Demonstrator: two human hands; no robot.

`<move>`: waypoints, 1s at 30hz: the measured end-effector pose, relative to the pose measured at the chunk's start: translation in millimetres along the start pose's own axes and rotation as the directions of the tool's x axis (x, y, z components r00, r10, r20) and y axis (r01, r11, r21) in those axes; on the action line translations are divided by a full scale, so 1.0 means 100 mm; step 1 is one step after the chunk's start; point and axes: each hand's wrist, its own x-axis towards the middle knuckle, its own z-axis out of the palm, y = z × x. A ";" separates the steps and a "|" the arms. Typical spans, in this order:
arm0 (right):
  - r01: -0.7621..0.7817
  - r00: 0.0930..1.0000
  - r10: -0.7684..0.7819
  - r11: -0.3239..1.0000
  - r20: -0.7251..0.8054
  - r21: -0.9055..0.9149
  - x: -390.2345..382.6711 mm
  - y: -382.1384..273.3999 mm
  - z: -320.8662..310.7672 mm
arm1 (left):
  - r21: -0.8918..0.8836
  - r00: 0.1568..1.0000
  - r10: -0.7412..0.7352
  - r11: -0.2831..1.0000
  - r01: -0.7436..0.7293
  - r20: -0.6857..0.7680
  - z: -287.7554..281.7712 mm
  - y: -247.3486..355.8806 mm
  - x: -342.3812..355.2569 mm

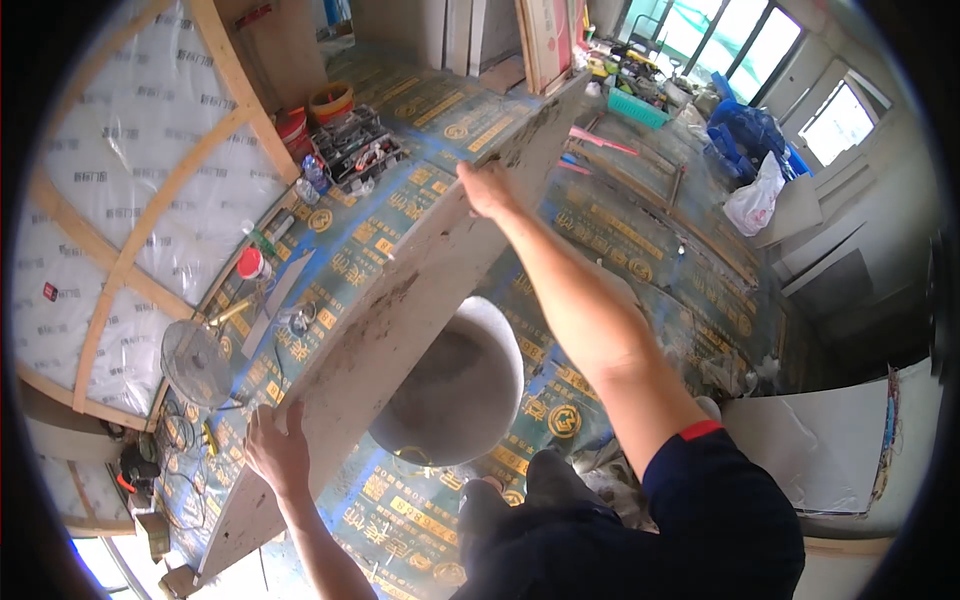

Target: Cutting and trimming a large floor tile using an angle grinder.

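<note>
While both hands steady a long, mortar-stained board [420, 290] tilted on edge above the floor, I watch from the head view. The left hand [277, 450] lies flat with fingers spread against the board's lower end, pressing rather than closing around it — the right hand [487, 187] reaches far up and curls over the board's upper edge, gripping it. The board runs diagonally from lower left to upper right, across a round grey basin [455, 385] that sits just behind it on the blue-and-gold printed floor covering [420, 520].

My judgement: handling a piece this long calls for keeping the hands well apart, as they are, so it does not swing or flex, and for letting the lower end carry the weight while the upper hand guides the angle. The basin's rim is close — the board's edge should stay clear of it.

Along the left, a small fan [195, 360], a red-capped can [252, 264], a water bottle [314, 172] and a tool tray [358, 145] lie near a timber-framed panel [130, 200]. A white bag [755, 200] sits far right.
</note>
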 end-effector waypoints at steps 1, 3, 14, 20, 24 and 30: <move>-0.064 0.993 0.073 0.994 -0.094 0.089 0.04 -0.05 0.03 | -0.011 1.000 0.015 1.000 -0.015 -0.011 -0.01 0.03 0.05; -0.244 0.948 0.238 0.970 -0.210 -0.002 -0.10 -0.30 0.22 | 0.038 0.998 -0.018 0.999 0.020 -0.058 0.00 -0.08 0.05; -0.710 0.694 0.121 0.279 0.710 0.646 -1.36 -0.23 0.93 | 0.076 0.998 -0.014 0.997 0.018 -0.061 0.20 -0.23 0.34; -0.837 0.533 -0.163 0.040 0.830 0.545 -0.49 -0.20 0.75 | 0.132 0.993 -0.081 0.987 0.092 -0.086 0.33 -0.44 0.34; -0.581 0.803 -0.064 0.143 0.593 0.801 0.08 0.25 0.15 | 0.120 0.982 -0.181 0.975 0.187 -0.061 0.30 -0.41 0.30; -0.839 0.519 0.000 0.190 0.855 0.510 0.16 1.03 0.32 | 0.133 0.971 -0.228 0.963 0.235 -0.069 0.27 -0.21 0.34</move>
